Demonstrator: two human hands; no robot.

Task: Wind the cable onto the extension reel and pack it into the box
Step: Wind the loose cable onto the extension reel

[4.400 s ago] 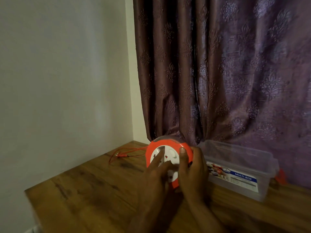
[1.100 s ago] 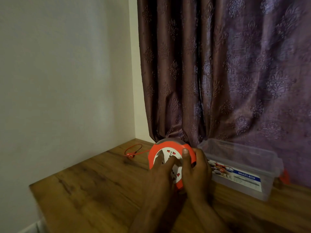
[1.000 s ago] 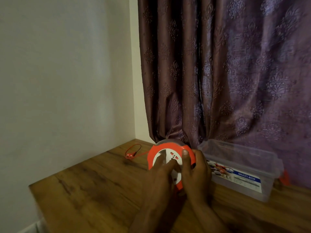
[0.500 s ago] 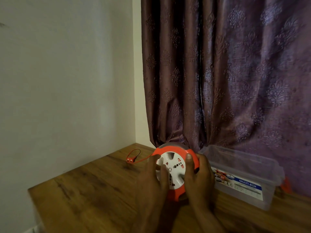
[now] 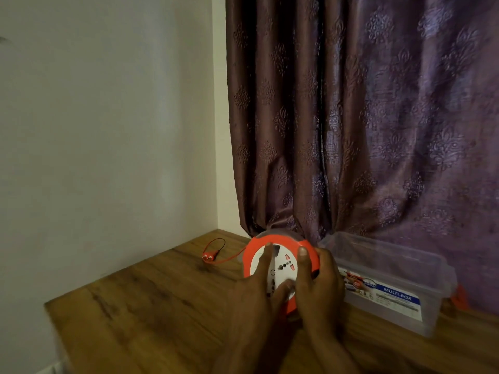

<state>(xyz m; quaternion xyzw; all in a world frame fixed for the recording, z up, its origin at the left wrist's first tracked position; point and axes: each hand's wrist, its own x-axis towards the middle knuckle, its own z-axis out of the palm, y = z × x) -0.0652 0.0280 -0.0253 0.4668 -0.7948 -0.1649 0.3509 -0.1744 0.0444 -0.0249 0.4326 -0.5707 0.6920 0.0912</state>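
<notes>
On the brown wooden table [image 5: 151, 314], my right hand [image 5: 320, 284] grips the round orange-and-white plastic reel [image 5: 280, 265] while my left hand's [image 5: 252, 295] straight fingers turn it — the thin red cable [image 5: 229, 259] could snag — with the clear plastic box [image 5: 391, 276] beside.

Reel: round extension reel [image 5: 280, 263], orange rim, white socket face turned toward the camera, standing on edge.
Cable: thin red cable [image 5: 229, 259] running from the reel's 9 o'clock side, ending in a small loop with a red plug [image 5: 208, 257].
Box: clear plastic box [image 5: 388, 279], no lid on it, blue MULTI-BOX label, just beside the reel at its 3 o'clock.
</notes>
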